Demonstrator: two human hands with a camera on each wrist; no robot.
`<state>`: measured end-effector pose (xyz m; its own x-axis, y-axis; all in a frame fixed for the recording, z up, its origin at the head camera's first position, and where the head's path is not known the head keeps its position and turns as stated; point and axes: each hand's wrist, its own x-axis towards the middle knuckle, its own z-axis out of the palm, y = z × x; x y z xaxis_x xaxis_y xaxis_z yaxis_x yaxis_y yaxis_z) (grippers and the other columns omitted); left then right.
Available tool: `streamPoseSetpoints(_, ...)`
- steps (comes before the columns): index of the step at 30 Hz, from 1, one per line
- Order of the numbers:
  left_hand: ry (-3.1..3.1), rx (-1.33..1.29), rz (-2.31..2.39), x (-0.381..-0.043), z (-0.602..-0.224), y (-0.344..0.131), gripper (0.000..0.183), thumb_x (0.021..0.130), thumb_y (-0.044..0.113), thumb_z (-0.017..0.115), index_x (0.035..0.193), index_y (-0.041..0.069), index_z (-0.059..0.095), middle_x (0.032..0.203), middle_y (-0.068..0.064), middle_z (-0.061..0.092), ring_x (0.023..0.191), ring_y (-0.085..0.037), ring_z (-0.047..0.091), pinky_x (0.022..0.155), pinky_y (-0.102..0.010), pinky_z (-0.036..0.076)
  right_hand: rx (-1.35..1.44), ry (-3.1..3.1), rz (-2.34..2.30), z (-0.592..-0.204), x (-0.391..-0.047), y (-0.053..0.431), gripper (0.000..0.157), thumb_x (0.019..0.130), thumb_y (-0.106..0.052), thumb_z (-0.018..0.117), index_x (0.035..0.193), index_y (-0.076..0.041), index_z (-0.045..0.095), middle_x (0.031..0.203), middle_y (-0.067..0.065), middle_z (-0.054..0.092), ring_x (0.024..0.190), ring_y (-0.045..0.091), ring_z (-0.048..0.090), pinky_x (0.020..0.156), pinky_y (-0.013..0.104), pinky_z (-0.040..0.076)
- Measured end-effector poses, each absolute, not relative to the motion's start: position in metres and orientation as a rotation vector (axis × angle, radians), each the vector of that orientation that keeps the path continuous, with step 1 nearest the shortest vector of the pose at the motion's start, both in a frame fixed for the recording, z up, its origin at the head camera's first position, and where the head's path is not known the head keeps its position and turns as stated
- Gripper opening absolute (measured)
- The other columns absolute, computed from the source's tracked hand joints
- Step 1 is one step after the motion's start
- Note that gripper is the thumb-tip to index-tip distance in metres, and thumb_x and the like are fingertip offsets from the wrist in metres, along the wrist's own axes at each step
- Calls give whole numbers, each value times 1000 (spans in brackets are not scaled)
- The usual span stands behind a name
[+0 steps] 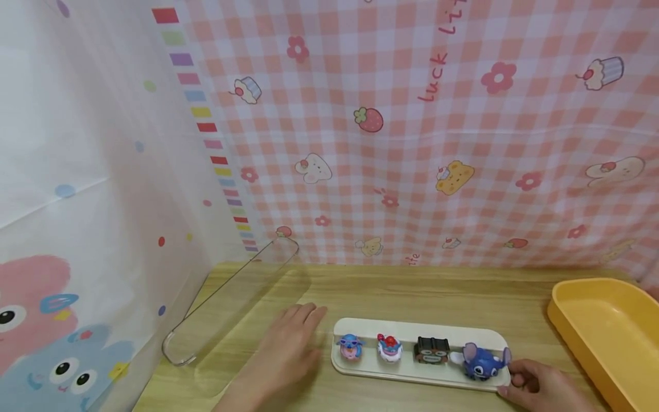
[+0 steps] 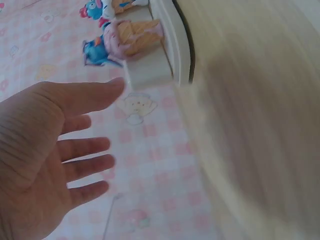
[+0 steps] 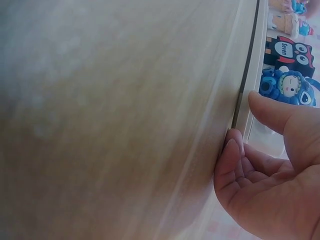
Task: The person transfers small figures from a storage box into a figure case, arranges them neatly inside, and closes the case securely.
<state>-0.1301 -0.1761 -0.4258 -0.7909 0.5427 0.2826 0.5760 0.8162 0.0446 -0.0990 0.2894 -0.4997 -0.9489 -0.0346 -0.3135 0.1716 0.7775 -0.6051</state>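
A long white tray [image 1: 417, 328] with rounded ends lies on the table, bearing a row of small figurines. From left to right come a blue one with glasses [image 1: 351, 347], a red-topped blue and white one [image 1: 389, 348], a black one with big eyes [image 1: 431, 350] and a large-eared blue one [image 1: 483, 361]. My right hand [image 1: 547, 387] pinches the tray's right end, thumb on the rim and the other fingers curled beneath in the right wrist view. Just off the tray's left end, my left hand [image 1: 286, 350] holds nothing, its fingers extended and apart in the left wrist view.
A transparent cover [image 1: 247, 303] stands at the left of the wooden table [image 1: 370, 292], close to the white curtain [image 1: 103, 229]. At the right is a yellow bin [image 1: 579, 326]. A pink checked cloth [image 1: 340, 217] hangs behind the table.
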Motion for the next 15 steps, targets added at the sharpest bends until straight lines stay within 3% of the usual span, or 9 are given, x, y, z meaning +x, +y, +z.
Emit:
streamPoseSetpoints(6,-2599,-814,-57,-126,-413,-198,75,77,29,92,141,6,61,135,-18,63,124,-38,58,108,-57,47,110,2647,-964,-501,-99,291,48,86,-37,86,109,0,68,85,-4,58,78,15,54,63,23,43)
streamPoseSetpoints(15,-2507,-600,21,-116,-407,-229,82,76,41,90,143,5,60,154,-28,46,127,-48,54,108,-66,45,130,2630,-967,-498,-99,290,52,86,-38,86,112,2,68,85,-3,58,80,16,55,64,24,44)
